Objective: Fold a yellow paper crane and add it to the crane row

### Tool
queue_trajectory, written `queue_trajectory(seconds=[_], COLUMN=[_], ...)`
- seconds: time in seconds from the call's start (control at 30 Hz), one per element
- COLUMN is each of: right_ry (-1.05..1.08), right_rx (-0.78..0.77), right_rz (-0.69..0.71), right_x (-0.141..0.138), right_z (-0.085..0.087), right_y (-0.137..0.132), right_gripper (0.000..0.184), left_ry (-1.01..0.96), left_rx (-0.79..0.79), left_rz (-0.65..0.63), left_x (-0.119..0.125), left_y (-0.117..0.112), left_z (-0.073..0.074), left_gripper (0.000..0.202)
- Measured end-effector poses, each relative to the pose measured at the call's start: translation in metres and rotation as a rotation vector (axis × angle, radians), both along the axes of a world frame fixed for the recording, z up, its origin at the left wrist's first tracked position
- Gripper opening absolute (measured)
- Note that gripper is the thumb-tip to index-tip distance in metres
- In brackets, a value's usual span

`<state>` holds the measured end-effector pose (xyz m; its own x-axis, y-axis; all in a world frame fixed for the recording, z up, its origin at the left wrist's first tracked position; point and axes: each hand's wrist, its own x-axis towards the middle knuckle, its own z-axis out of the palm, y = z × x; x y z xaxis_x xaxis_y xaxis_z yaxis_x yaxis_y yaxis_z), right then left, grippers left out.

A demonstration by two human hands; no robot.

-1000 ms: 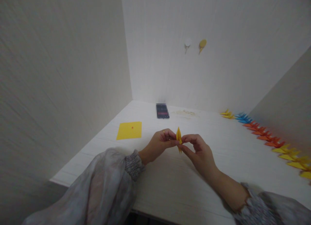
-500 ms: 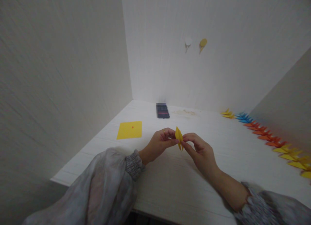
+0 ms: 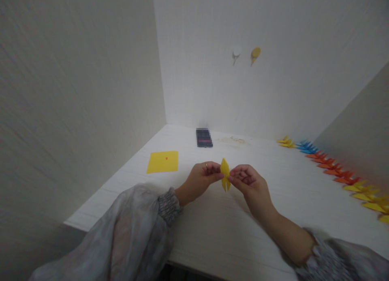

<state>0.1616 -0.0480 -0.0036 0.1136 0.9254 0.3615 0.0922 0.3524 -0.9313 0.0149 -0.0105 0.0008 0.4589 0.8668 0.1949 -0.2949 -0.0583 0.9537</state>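
Between my two hands, above the table, is a small piece of folded yellow origami paper (image 3: 225, 170), a narrow diamond with its lower end split into two points. My left hand (image 3: 203, 177) pinches its left edge between thumb and fingers and wears a ring. My right hand (image 3: 251, 182) pinches the right edge with thumb and index finger, its other fingers curled. To the left of my hands a flat yellow paper sheet (image 3: 162, 162) with a small red mark lies on the table.
Along the right wall runs a row of folded paper cranes: yellow (image 3: 286, 142), blue (image 3: 306, 146), orange-red (image 3: 331, 166) and more yellow (image 3: 364, 191). A dark phone (image 3: 204, 138) lies at the back. Two hooks, one white (image 3: 236, 52) and one yellow (image 3: 255, 52), hang on the back wall.
The folded yellow paper has turned to face me more broadly, and its split lower points show more clearly. The fingers of my right hand have shifted slightly; both hands stay on the paper.
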Motion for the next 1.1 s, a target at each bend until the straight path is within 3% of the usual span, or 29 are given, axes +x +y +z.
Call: queue_trajectory(seconds=[0.23, 0.53, 0.83, 1.1], right_ry=[0.193, 0.233, 0.222, 0.166], right_rx=[-0.198, -0.383, -0.349, -0.285], right_rz=[0.122, 0.240, 0.178, 0.174], right_x=[0.000, 0.000, 0.001, 0.003], right_z=[-0.001, -0.001, 0.000, -0.003], right_y=[0.004, 0.006, 0.006, 0.006], right_gripper=[0.019, 0.010, 0.008, 0.013], left_ry=[0.000, 0.045, 0.028, -0.031], left_rx=[-0.070, -0.100, -0.075, -0.097], left_rz=[-0.006, 0.033, -0.031, -0.002], left_x=[0.000, 0.000, 0.000, -0.002], left_y=[0.001, 0.006, 0.004, 0.004], left_z=[-0.004, -0.011, -0.010, -0.007], left_gripper=[0.021, 0.028, 0.038, 0.041])
